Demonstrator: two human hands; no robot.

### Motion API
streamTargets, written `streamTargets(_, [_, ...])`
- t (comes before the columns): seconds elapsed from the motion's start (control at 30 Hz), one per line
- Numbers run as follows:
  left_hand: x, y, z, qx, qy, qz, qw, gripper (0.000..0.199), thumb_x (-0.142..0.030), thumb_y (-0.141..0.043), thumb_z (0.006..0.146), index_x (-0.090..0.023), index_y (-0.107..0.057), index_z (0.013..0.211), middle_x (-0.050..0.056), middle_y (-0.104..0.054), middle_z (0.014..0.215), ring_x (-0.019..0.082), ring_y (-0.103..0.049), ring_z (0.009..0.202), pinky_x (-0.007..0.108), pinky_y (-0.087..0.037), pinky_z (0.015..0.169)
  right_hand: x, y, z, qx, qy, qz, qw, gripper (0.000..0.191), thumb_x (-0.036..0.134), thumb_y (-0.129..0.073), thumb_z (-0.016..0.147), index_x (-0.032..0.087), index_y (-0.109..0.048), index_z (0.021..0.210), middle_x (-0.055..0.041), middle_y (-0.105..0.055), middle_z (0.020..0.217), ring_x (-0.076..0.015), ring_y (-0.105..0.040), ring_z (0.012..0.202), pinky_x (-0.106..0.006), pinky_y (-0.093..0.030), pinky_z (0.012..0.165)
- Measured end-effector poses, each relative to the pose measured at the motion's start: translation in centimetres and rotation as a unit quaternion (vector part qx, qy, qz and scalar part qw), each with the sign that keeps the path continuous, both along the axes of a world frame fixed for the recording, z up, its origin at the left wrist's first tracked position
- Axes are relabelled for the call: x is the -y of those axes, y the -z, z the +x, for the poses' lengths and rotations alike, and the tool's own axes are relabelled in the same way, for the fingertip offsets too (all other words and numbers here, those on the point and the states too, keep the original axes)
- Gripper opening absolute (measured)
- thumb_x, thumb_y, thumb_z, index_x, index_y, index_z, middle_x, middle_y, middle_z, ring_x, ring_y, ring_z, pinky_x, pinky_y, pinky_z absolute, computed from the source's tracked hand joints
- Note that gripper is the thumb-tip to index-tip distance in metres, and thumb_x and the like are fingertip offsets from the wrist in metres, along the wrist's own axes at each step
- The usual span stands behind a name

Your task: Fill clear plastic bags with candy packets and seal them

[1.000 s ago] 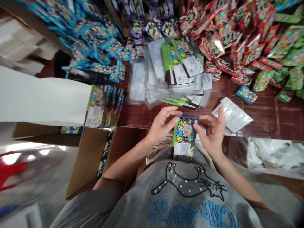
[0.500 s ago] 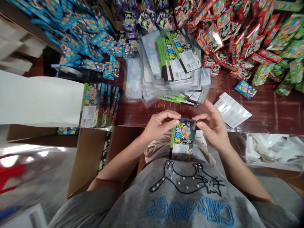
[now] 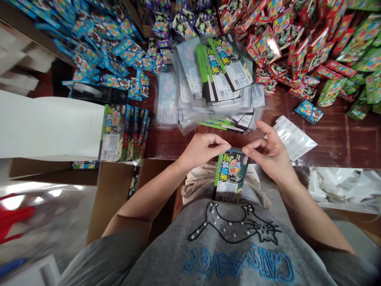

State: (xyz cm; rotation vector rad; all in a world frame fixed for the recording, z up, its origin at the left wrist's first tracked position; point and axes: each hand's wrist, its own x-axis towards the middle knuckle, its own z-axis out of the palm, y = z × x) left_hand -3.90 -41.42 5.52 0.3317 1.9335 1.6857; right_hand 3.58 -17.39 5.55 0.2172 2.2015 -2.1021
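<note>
A flat candy pack [image 3: 231,174] with a green and black printed face hangs in front of my lap, its top edge just off the table's near edge. My left hand [image 3: 205,151] pinches the pack's upper left corner between thumb and fingers. At the upper right corner, my right hand [image 3: 269,153] pinches with thumb and a bent finger, its index finger raised. Beyond my hands lies a heap of clear plastic bags [image 3: 190,109], topped by several green and black printed cards [image 3: 228,63]. A white label sheet [image 3: 294,137] rests right of my right hand.
Filled packs [image 3: 114,133] stand in a row at the left beside a white board [image 3: 50,127]. Heaps of small blue packets [image 3: 122,49], purple packets [image 3: 162,28], red packets [image 3: 276,39] and green packets [image 3: 363,55] line the back. One blue packet [image 3: 308,112] lies alone. Cardboard boxes [image 3: 104,198] stand below left.
Both hands have shifted slightly along the pack's top edge, showing more of its printed upper part. The pack stays in nearly the same place.
</note>
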Motion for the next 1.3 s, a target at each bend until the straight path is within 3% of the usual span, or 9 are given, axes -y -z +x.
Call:
streamTargets(0.23, [0.7,0.2,0.3,-0.018,0.075,0.084,0.993,0.024,-0.046,-0.090,0.088,-0.024,-0.085,0.097,0.007,-0.087,0.112,0.022,-0.083,0.104,0.039,-0.068,0.099,-2.5,-1.8,1.8,-0.072,-0.115,0.088,0.987,0.063,0.040,-0.074,0.103,0.034,-0.051,0.161,-0.0019,-0.081,0.110,-0.0199,-0.079,0.097,-0.040,-0.068,0.092])
streamTargets(0.37, [0.3,0.7,0.9,-0.023,0.037,0.074,0.996,0.026,-0.045,-0.088,0.089,-0.021,-0.084,0.099,0.009,-0.086,0.110,0.020,-0.082,0.099,0.037,-0.068,0.095,-3.5,-4.6,0.1,-0.137,-0.141,0.198,0.960,0.019,0.039,-0.075,0.101,0.030,-0.075,0.117,-0.0074,-0.075,0.121,-0.0241,-0.072,0.117,-0.041,-0.063,0.098])
streamTargets(0.5, [-0.4,0.7,1.4,-0.050,0.024,0.043,0.998,0.025,-0.045,-0.085,0.093,-0.020,-0.084,0.097,0.007,-0.086,0.102,0.018,-0.081,0.092,0.034,-0.067,0.091,-2.5,-6.1,-2.5,-0.117,-0.279,0.236,0.923,0.012,0.038,-0.072,0.099,0.026,-0.070,0.097,-0.0054,-0.074,0.103,-0.0219,-0.071,0.098,-0.038,-0.060,0.086])
streamTargets(0.67, [-0.6,0.2,1.6,-0.066,0.032,0.049,0.996,0.022,-0.042,-0.083,0.095,-0.020,-0.084,0.097,0.006,-0.086,0.102,0.018,-0.081,0.091,0.031,-0.066,0.088,-0.8,-5.1,-3.3,-0.060,-0.272,0.339,0.899,0.014,0.026,-0.072,0.090,0.025,-0.067,0.103,-0.0025,-0.074,0.097,-0.0193,-0.070,0.084,-0.035,-0.057,0.078])
streamTargets(0.87, [0.2,0.9,1.6,-0.091,0.006,0.047,0.995,0.021,-0.042,-0.078,0.099,-0.021,-0.082,0.100,0.006,-0.086,0.103,0.020,-0.082,0.095,0.036,-0.066,0.094,-1.0,-4.1,-1.8,-0.159,-0.235,0.347,0.894,0.010,0.039,-0.067,0.105,0.029,-0.070,0.107,-0.0054,-0.077,0.112,-0.0243,-0.077,0.098,-0.038,-0.061,0.083])
streamTargets(0.97, [1.2,0.9,2.8,-0.137,-0.016,0.044,0.989,0.024,-0.043,-0.073,0.103,-0.023,-0.080,0.113,0.010,-0.084,0.120,0.024,-0.081,0.113,0.043,-0.063,0.108,-1.0,-2.7,-3.1,-0.177,-0.233,0.357,0.887,0.018,0.048,-0.065,0.106,0.032,-0.074,0.109,-0.0012,-0.082,0.100,-0.0239,-0.079,0.080,-0.037,-0.059,0.069])
streamTargets(1.13, [3.0,-1.1,6.1,-0.266,-0.136,-0.149,0.942,0.113,-0.060,-0.097,0.076,-0.026,-0.042,0.169,0.024,-0.027,0.182,0.048,-0.034,0.167,0.070,-0.042,0.130,5.0,-2.1,-7.9,-0.159,-0.182,0.302,0.922,0.027,0.057,-0.074,0.099,0.030,-0.080,0.103,-0.0011,-0.084,0.094,-0.0232,-0.079,0.074,-0.036,-0.062,0.067])
streamTargets(1.23, [7.2,-2.6,5.1,-0.301,-0.202,-0.271,0.891,0.112,-0.042,-0.093,0.080,-0.026,-0.034,0.174,0.023,-0.027,0.181,0.052,-0.032,0.166,0.071,-0.041,0.130,10.0,-3.5,-10.9,-0.177,-0.198,0.238,0.934,0.037,0.060,-0.069,0.101,0.026,-0.079,0.114,-0.0059,-0.085,0.105,-0.0248,-0.081,0.088,-0.040,-0.067,0.082])
streamTargets(1.3, [12.1,-2.9,2.5,-0.313,-0.271,-0.313,0.855,0.111,-0.031,-0.091,0.076,-0.021,-0.038,0.172,0.024,-0.032,0.178,0.052,-0.032,0.166,0.067,-0.038,0.132,11.3,-3.9,-13.1,-0.222,-0.221,0.284,0.906,0.055,0.061,-0.068,0.101,0.023,-0.070,0.141,-0.0152,-0.077,0.138,-0.0329,-0.078,0.119,-0.051,-0.064,0.103])
